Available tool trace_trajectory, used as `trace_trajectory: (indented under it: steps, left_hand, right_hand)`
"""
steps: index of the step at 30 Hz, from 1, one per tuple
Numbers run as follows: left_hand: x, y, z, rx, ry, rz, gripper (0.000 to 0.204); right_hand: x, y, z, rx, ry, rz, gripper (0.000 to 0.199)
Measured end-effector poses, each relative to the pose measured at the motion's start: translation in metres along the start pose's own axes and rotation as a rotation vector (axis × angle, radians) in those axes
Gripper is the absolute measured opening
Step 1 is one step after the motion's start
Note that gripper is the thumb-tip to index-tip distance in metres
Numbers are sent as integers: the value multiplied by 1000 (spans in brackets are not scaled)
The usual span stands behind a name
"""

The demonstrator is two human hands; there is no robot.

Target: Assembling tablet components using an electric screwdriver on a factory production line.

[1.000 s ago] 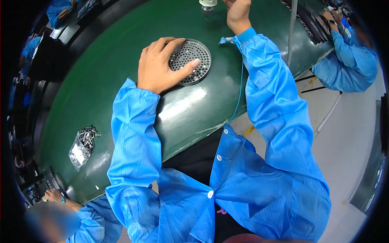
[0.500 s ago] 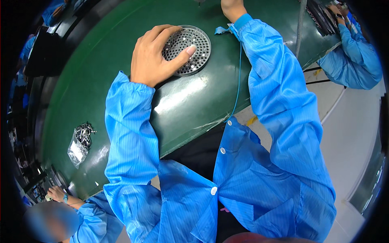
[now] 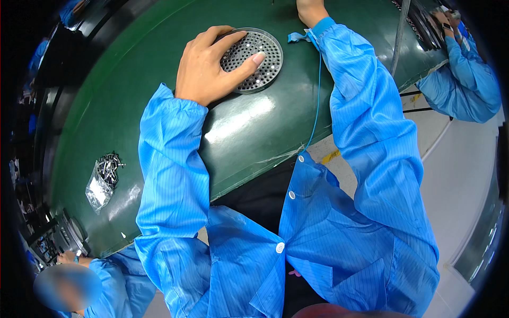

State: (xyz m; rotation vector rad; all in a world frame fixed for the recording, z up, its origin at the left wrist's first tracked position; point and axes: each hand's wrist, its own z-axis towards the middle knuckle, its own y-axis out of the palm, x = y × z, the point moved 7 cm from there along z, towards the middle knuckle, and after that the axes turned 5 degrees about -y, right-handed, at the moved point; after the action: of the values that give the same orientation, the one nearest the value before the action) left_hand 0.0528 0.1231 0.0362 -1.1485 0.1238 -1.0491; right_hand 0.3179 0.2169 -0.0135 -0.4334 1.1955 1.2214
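Observation:
My left hand [image 3: 212, 66] rests over the left side of a round, dark grey perforated tray [image 3: 265, 40]. Its fingers curve along the far left rim, and the thumb lies across the holed top. Several of the holes show small white or shiny pieces. At the upper edge of the picture, my right hand [image 3: 312, 11] is only partly seen; its fingers are cut off, so what they hold is hidden. A blue wrist strap [image 3: 299, 37] sits by the right cuff, and its thin cord runs down toward my smock.
On the green table [image 3: 154, 106], a clear plastic bag [image 3: 99, 191] spills small black-and-silver parts [image 3: 110, 165] at the left. A grey pole [image 3: 401, 37] rises at the right. Co-workers in blue smocks sit at the lower left and upper right.
The whole view has shifted slightly. My left hand stays on the tray, its thumb still across the top. Slightly less of my right hand shows at the upper edge.

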Motion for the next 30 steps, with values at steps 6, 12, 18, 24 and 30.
trace_trajectory:
  steps: [6, 12, 18, 24, 30]
  left_hand:
    - [7, -3, 0, -41, 40, 44, 49]
    - [9, -3, -2, -52, 52, 19, 46]
    - [9, -2, 0, -66, 17, -11, 46]
    - [5, -2, 2, -39, 45, 40, 48]
    - [8, -6, -3, -23, 32, 25, 46]
  right_hand:
    - [1, 5, 2, -40, 10, 46, 68]
    - [5, 6, -1, -65, 27, 90, 66]
    - [17, -4, 5, -28, 22, 87, 64]
    - [4, 6, 2, -70, -13, 67, 68]
    - [2, 6, 1, -77, -21, 42, 72]
